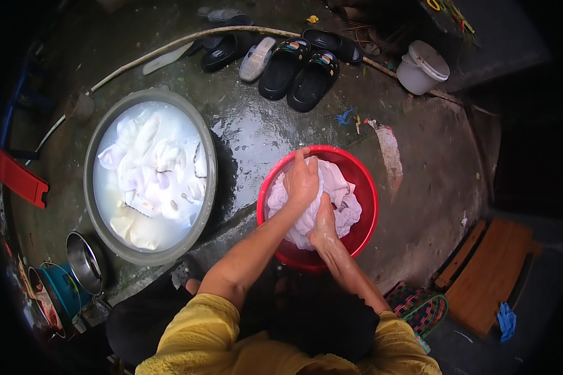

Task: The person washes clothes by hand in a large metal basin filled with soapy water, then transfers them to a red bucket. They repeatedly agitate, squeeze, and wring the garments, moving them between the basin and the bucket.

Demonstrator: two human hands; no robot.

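A pale, wet cloth (348, 212) is bunched up inside a red plastic basin (372, 187) on the floor before me. My left hand (302, 183) grips it from above on the left, fingers pointing toward the far rim. Lower and to the right, my right hand (324, 222) clasps the same cloth, with its wrist over the near side of the basin. Wet skin glistens on the right forearm. Parts of the cloth are hidden under both hands. To the left stands a large grey tub (210, 164), where white laundry (145, 164) soaks in cloudy water.
Black slides (305, 77) and other footwear lie beyond the basin, along a pole (187, 37). A lidded white bucket (420, 70) stands at far right. Near right are a wooden bench (490, 276) and a woven basket (415, 304). A steel bowl (85, 262) and teal bucket (65, 286) sit near left.
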